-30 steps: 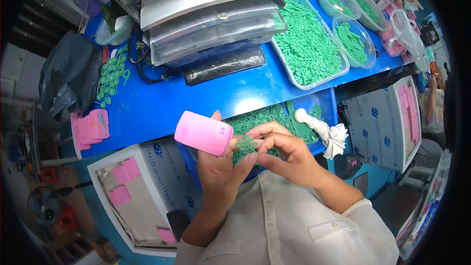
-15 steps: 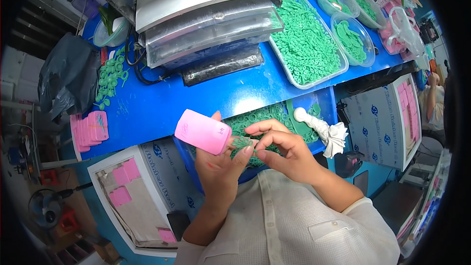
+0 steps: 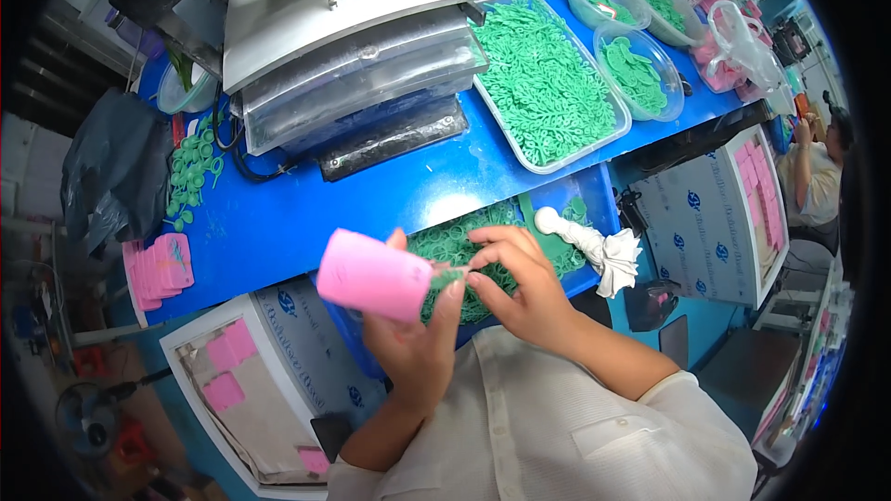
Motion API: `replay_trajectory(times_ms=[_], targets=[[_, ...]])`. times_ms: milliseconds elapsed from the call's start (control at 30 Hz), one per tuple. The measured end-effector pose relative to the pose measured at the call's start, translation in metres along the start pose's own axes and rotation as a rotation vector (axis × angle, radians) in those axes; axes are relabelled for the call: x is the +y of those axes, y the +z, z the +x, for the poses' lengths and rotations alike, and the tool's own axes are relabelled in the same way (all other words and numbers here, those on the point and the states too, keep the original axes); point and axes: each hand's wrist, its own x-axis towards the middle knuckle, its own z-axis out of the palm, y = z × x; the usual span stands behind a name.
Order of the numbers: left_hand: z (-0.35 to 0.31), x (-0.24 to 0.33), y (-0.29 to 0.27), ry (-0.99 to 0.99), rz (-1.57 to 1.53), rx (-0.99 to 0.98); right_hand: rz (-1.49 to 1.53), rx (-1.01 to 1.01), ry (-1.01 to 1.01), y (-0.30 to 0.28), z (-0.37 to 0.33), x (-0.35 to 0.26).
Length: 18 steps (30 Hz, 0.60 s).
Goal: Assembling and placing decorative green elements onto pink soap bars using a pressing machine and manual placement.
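Observation:
A thin pink rounded card (image 3: 371, 276) rests in my left hand (image 3: 413, 357), whose fingers lie behind it and whose thumb points up along its right side. A small green piece (image 3: 449, 277) shows between that thumb and the card's right end, partly hidden and blurred. My right hand (image 3: 531, 289) has its thumb and index finger pinched at the piece's right tip, the other fingers curled above. Under both hands is a blue tray (image 3: 605, 207) of tangled green ring-shaped pieces (image 3: 492, 223). A white cloth-wrapped tool with a knobbed end (image 3: 599, 246) lies across the tray's right side.
A metal press (image 3: 348, 65) stands on the blue table. Right of it are a clear bin of green leaf sprigs (image 3: 548, 83) and several bowls (image 3: 682, 88) of green parts. Pink cards (image 3: 165, 264), green cup-shaped pieces (image 3: 193, 167) and a black bag (image 3: 116, 167) sit left.
The pink card has turned and tilted in my left hand. My right fingers stay pinched at the green piece. The whole view has shifted slightly, so the table things appear further left.

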Motion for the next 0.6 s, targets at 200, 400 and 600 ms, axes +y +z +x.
replay_trajectory(times_ms=[200,400,600], targets=[[0.016,0.016,0.001,-0.612,-0.624,0.028,-0.105,0.104,-0.281,-0.010,0.008,-0.016],[0.014,0.021,0.000,-0.539,-0.676,-0.008,-0.189,0.230,-0.430,-0.012,0.009,-0.017],[0.012,0.026,-0.005,-0.294,-0.704,-0.013,-0.129,0.255,-0.379,-0.022,0.013,-0.026]])
